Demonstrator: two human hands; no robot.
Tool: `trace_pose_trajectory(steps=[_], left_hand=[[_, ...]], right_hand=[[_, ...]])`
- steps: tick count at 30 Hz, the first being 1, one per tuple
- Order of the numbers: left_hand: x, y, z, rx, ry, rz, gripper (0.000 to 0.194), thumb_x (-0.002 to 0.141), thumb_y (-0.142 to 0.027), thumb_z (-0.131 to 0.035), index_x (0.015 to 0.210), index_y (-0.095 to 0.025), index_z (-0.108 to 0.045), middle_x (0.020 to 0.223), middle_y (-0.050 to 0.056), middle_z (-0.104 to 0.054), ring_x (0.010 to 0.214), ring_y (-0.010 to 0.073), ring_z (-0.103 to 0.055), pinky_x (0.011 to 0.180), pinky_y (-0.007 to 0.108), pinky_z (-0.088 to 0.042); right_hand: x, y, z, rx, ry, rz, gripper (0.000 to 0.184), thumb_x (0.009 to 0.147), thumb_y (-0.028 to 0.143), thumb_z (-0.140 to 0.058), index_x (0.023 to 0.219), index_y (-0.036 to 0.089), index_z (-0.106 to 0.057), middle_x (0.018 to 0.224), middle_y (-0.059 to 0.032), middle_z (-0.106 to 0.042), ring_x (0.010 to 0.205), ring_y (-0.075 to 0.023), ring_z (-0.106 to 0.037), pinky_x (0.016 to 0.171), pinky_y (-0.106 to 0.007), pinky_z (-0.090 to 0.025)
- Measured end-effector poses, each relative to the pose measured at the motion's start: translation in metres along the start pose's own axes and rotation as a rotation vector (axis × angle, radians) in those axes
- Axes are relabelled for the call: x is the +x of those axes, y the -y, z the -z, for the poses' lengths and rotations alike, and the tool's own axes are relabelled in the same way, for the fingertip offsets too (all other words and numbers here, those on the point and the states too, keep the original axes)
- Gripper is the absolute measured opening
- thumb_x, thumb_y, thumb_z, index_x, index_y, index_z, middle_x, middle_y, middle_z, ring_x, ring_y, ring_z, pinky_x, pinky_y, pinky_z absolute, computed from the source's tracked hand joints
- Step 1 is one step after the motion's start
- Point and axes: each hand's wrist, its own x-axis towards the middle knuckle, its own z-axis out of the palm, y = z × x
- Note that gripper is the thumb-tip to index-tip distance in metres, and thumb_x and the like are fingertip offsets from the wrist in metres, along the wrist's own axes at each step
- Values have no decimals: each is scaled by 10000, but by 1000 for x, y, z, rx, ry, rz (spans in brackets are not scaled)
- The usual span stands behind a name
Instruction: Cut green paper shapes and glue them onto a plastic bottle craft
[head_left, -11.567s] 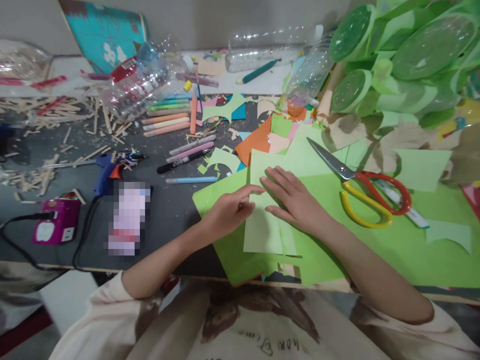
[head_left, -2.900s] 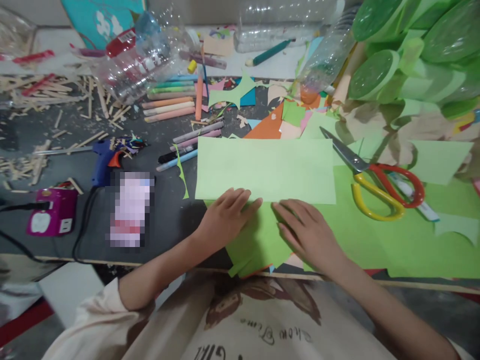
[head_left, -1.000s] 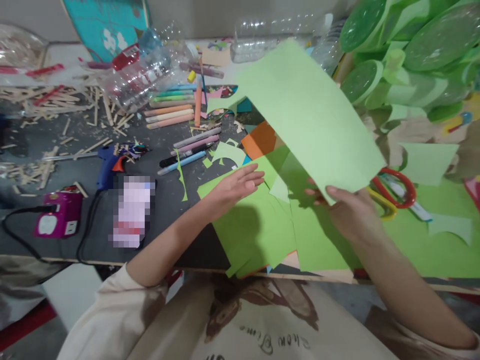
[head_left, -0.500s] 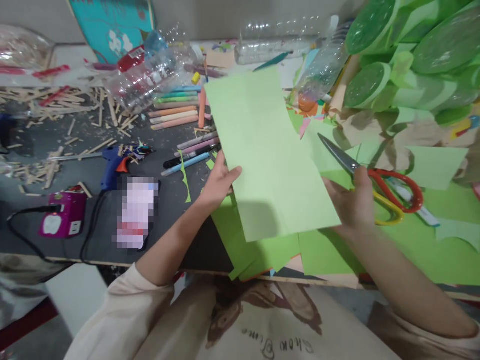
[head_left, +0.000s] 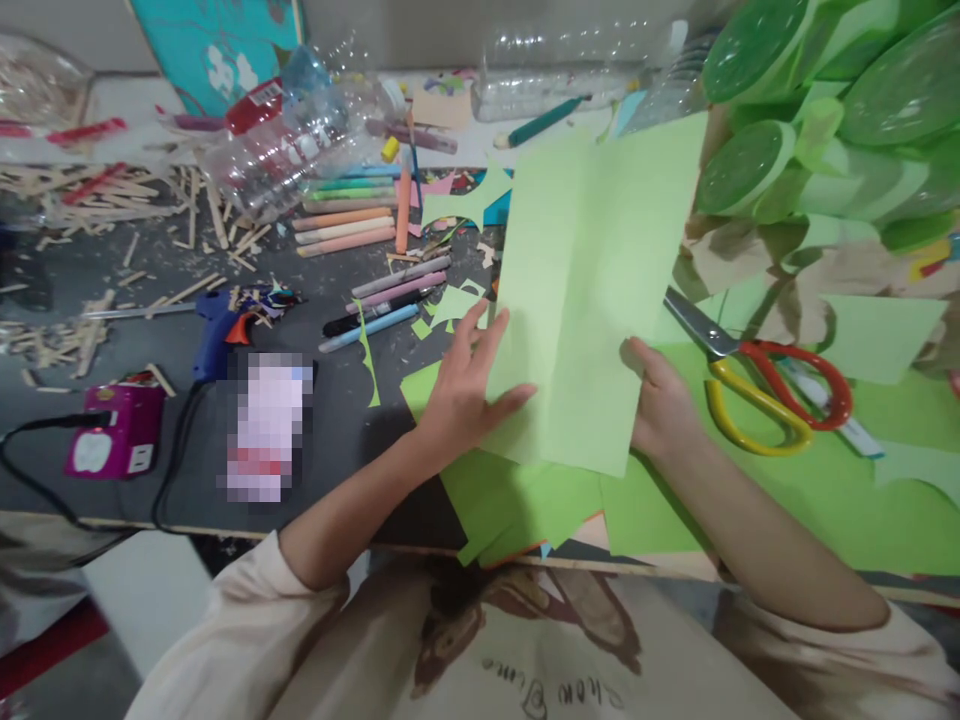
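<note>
A light green paper sheet (head_left: 592, 290) with a lengthwise crease is held up over the table, half unfolded. My left hand (head_left: 469, 385) grips its lower left edge, thumb on top and fingers behind. My right hand (head_left: 660, 410) holds the lower right edge, fingers hidden behind the sheet. Below the sheet lie several darker green paper sheets (head_left: 525, 500). Scissors (head_left: 757, 380) with red and yellow handles rest on green paper just right of my right hand.
Coloured markers (head_left: 345, 220) and pens lie left of the sheet, with empty plastic bottles (head_left: 300, 140) behind. A blue glue gun (head_left: 221, 320), a purple power block (head_left: 112, 440) with black cable and wooden stick scraps (head_left: 97, 210) cover the left. Green paper-covered bottle forms (head_left: 817, 110) rise at right.
The sheet, flat on the table before, was lifted by my right hand, then taken in both hands. It has now swung right and opened along its crease.
</note>
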Motion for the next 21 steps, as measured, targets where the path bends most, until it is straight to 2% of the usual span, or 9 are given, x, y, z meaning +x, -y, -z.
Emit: trace_pose_trajectory(steps=[2, 4, 8, 12, 16, 19, 21], left_hand=[[-4, -6, -2, 11, 80, -55, 914, 851, -757, -440, 1546, -222, -184, 1630, 205, -163, 1508, 385, -194, 1185, 545, -285], [-7, -11, -4, -32, 147, -46, 1004, 830, -778, -450, 1566, -203, -83, 1653, 203, -89, 1536, 366, -93, 1214, 534, -245], [-8, -18, -3, -160, 229, 75, 1164, 763, -820, -502, 1572, -155, 6, 1664, 191, -31, 1543, 349, -40, 1247, 500, -196], [-7, -22, 0, -264, 225, 146, 1199, 720, -826, -554, 1576, -166, -36, 1670, 156, -27, 1542, 355, -27, 1258, 494, -165], [-8, -25, 2, -364, 214, 208, 1076, 760, -723, -612, 1567, -193, -138, 1671, 131, -68, 1543, 346, -63, 1260, 493, -136], [-8, -22, 3, -492, 193, 275, 916, 786, -615, -623, 1536, -237, -258, 1666, 81, -155, 1544, 332, -74, 1262, 492, -101], [-5, -21, 4, -621, 152, 328, 812, 766, -531, -618, 1487, -257, -366, 1642, 45, -257, 1540, 331, -109, 1258, 483, -141]], right_hand=[[-1, 1, 5, -10, 38, -28, 217, 771, 464, -522, 817, 281, -630, 695, -2, -756, 838, -274, -763, 803, -456, -625], [-1, 0, 11, -43, 81, -33, 207, 724, 473, -550, 791, 288, -616, 672, 2, -747, 880, -288, -760, 831, -482, -612], [0, -2, 22, -138, 221, 27, 208, 635, 494, -609, 706, 302, -574, 620, 8, -716, 918, -302, -751, 865, -514, -589], [0, -4, 31, -226, 278, 69, 275, 527, 512, -669, 602, 287, -530, 562, 1, -688, 896, -315, -747, 811, -519, -582], [-1, -4, 33, -306, 214, 81, 286, 494, 514, -656, 607, 277, -543, 555, -16, -678, 811, -305, -744, 748, -491, -567], [0, -2, 29, -296, 97, 104, 247, 559, 502, -619, 654, 281, -562, 583, -7, -684, 767, -276, -737, 730, -470, -564], [1, 0, 25, -275, 34, 120, 238, 622, 518, -588, 678, 287, -575, 595, 2, -689, 739, -254, -732, 718, -452, -566]])
